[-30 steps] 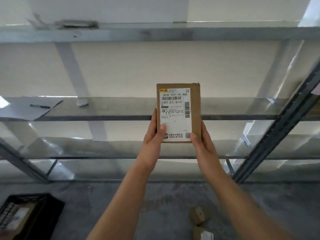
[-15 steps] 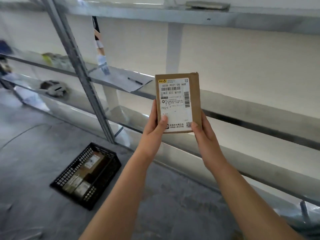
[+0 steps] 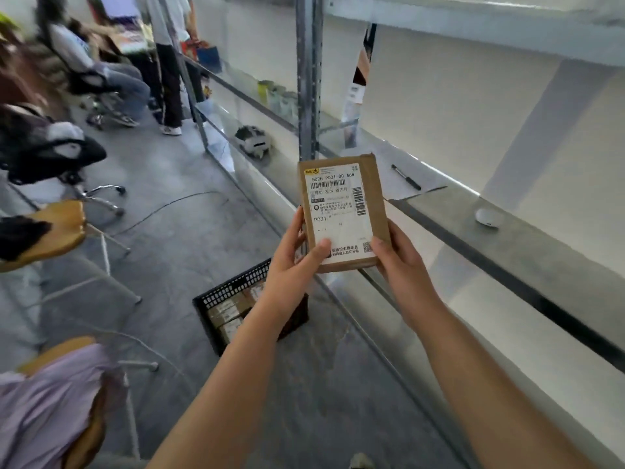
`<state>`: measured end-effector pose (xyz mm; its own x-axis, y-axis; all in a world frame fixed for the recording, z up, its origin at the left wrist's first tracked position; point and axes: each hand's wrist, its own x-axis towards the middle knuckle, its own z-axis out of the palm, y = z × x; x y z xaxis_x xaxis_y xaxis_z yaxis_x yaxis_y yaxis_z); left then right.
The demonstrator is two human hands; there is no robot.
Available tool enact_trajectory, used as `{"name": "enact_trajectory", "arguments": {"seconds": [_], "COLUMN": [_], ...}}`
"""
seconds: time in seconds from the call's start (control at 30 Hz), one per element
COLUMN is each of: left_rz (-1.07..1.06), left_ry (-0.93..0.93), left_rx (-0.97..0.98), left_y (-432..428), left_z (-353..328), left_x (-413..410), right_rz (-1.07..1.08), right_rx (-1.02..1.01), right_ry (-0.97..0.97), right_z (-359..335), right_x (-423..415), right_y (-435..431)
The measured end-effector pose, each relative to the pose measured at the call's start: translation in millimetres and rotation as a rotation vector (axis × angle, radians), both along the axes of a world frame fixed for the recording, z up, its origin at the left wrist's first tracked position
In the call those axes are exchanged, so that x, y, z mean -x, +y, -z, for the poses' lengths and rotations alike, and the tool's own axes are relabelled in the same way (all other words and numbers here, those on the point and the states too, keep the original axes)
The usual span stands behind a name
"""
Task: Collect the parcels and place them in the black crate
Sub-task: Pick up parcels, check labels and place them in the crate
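Note:
I hold a flat brown cardboard parcel [image 3: 341,211] with a white shipping label upright in front of me. My left hand [image 3: 294,265] grips its lower left edge, thumb on the label. My right hand [image 3: 402,265] grips its lower right corner. Below the hands, on the grey floor, stands the black crate [image 3: 216,299] with several labelled brown parcels inside; my left forearm hides part of it.
A metal shelf rack [image 3: 507,238] runs along the right, with a pen [image 3: 406,177] on a sheet of paper and a small white object [image 3: 487,217]. Chairs [image 3: 50,157], wooden stools [image 3: 50,228] and seated and standing people fill the left. A cable lies across the floor.
The view has swung left along the rack, bringing the crate under my hands and the people and chairs into sight. Both hands still hold the parcel the same way.

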<state>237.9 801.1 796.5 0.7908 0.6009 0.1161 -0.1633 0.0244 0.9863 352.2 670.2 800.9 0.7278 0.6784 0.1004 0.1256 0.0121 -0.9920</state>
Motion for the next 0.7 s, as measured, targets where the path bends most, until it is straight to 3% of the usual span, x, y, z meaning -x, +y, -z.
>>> {"name": "enact_trajectory", "arguments": {"seconds": [0.33,0.7], "left_rz": [-0.291,-0.271], "left_ry": [0.038,0.166], "left_rx": [0.127,0.174], "left_y": [83.4,265.4], "left_z": [29.6,76.0], "left_x": [-25.7,-52.3], "right_rz": [-0.274,-0.348], "right_rx": [0.076,0.178], "right_ry": [0.002,0.046], "right_z": [28.4,81.5], "right_x": [-61.0,-98.5], "right_y": [116.6,292.5]}}
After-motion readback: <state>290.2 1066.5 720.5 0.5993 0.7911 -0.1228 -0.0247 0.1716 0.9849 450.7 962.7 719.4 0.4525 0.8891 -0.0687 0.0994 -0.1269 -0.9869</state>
